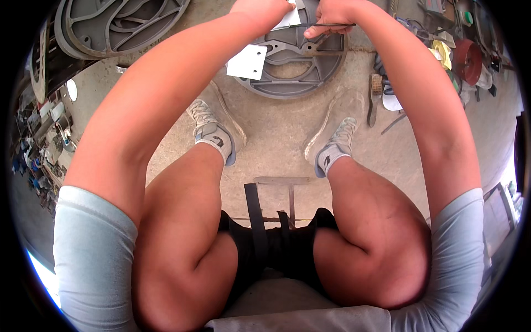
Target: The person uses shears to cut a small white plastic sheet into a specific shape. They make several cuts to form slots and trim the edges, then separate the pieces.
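At the top edge, partly cut off, my left hand (pixel 264 10) has its fingertips closed on a white card (pixel 286 21). Just to its right, my right hand (pixel 334 15) grips a thin dark rod (pixel 337 25) that runs crosswise under its fingers. Both hands are over a round grey cast-metal wheel (pixel 296 88) with curved ribs, lying flat on the floor. A second white card (pixel 246 62) with small dark holes rests on the wheel's left part, below my left forearm.
Larger grey metal wheels (pixel 119 27) lie at the far left. A wire brush (pixel 376 86) is right of the wheel, near scattered tools and a red round part (pixel 467 61). Assorted small items (pixel 47 138) line the left side. My shoes (pixel 213 122) flank the near floor.
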`<action>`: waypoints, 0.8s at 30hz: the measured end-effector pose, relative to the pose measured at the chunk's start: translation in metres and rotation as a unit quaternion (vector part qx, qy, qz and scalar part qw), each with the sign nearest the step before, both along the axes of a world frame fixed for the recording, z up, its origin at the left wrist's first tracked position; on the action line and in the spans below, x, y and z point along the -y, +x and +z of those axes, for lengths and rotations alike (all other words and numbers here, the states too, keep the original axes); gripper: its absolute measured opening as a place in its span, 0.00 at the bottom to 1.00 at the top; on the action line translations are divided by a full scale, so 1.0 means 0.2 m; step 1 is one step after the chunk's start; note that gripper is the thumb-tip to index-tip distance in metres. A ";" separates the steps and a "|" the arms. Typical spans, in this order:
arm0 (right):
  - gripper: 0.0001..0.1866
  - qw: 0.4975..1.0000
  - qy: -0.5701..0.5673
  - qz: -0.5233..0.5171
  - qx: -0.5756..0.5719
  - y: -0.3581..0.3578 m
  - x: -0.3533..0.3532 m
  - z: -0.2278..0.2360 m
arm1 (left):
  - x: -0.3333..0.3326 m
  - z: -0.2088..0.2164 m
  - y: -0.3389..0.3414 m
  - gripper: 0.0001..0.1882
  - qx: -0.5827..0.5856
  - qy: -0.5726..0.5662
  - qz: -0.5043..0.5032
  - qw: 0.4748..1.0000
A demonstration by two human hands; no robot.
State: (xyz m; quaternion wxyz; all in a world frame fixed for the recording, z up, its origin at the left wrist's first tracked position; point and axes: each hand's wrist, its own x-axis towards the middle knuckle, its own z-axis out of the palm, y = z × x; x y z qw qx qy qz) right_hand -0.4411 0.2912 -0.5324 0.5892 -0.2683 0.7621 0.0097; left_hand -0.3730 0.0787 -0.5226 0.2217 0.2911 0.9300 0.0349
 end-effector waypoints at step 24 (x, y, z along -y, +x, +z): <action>0.38 1.000 -0.004 -0.018 0.002 0.02 0.01 0.00 | 0.01 -0.07 -0.02 0.16 -0.001 -0.009 0.002 1.000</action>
